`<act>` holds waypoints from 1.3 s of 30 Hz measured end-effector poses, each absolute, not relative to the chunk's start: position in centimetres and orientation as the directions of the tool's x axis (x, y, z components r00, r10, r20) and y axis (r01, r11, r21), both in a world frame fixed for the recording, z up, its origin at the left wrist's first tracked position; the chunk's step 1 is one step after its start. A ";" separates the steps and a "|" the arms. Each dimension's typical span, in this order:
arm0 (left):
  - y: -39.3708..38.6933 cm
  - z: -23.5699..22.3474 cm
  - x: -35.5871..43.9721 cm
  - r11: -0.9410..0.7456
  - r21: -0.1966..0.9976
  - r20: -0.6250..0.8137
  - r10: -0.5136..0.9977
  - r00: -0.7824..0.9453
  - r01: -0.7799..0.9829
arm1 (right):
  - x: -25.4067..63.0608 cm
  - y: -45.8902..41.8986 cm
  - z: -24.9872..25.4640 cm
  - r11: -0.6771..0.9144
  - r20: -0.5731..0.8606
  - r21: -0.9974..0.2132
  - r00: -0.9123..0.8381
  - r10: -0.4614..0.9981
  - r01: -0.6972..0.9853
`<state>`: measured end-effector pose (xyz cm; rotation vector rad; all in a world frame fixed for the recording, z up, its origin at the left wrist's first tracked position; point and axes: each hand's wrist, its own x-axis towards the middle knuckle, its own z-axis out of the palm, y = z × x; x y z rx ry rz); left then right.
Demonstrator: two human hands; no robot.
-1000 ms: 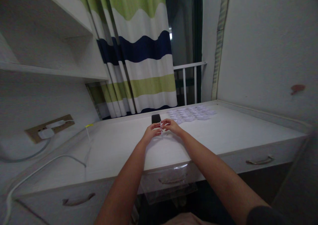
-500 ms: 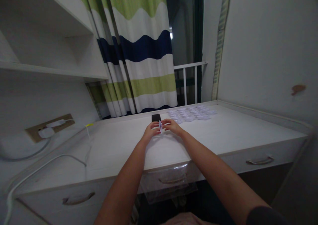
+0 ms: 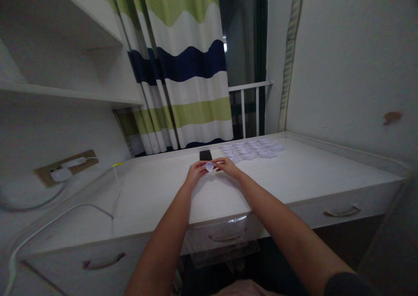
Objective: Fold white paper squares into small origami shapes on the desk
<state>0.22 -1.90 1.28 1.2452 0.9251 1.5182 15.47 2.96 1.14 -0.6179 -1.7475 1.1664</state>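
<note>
Between my two hands, just above the white desk, is a small folded piece of white paper (image 3: pixel 209 166), its flat diamond-like face turned toward me. My left hand (image 3: pixel 196 172) pinches its left side with the fingertips. On the right side, the fingers of my right hand (image 3: pixel 226 166) close on its other edge. Directly behind the hands lies a black phone-like slab (image 3: pixel 205 155). To the right of it, several folded white paper pieces (image 3: pixel 251 149) are set out in rows near the back of the desk.
The white desk (image 3: pixel 156 191) has drawers with metal handles along its front. A clear plastic sheet (image 3: pixel 225 239) hangs over the middle drawer. At left, a white cable (image 3: pixel 65 211) runs below a wall socket (image 3: pixel 67 167). A striped curtain (image 3: pixel 192 65) and a shelf (image 3: pixel 72 93) border the back and left.
The folded paper has turned from edge-on to showing its flat face. My left hand has shifted slightly left; my right hand has barely moved.
</note>
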 end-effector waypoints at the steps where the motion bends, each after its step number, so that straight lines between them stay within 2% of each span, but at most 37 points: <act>1: -1.9 1.3 0.2 -0.282 0.938 0.278 0.959 -0.050 -0.203 | 15.5 3.0 1.1 0.420 0.406 -0.904 -0.458 0.791 -0.077; 6: -1.8 1.3 0.1 -0.267 0.936 0.258 0.964 -0.069 -0.229 | 15.6 3.0 1.1 0.372 0.367 -0.923 -0.509 0.778 -0.097; 17: -1.8 1.1 0.3 -0.276 0.942 0.266 0.961 -0.076 -0.190 | 15.3 3.3 0.8 0.401 0.417 -0.905 -0.483 0.770 -0.142; 21: -2.1 1.0 0.4 -0.186 0.966 0.184 0.983 -0.030 -0.181 | 15.4 3.2 0.8 0.411 0.431 -0.899 -0.479 0.765 -0.152; 24: -2.1 0.9 0.4 -0.122 0.984 0.126 0.992 0.028 -0.133 | 15.5 3.0 1.0 0.429 0.434 -0.894 -0.489 0.757 -0.130; 32: -1.1 0.2 0.2 -0.193 0.981 0.194 0.980 0.050 -0.017 | 15.3 3.6 0.7 0.437 0.407 -0.898 -0.473 0.782 -0.050; 39: -1.2 0.1 0.4 -0.173 0.983 0.167 0.981 0.099 0.064 | 15.3 3.7 0.4 0.478 0.395 -0.878 -0.515 0.761 0.033</act>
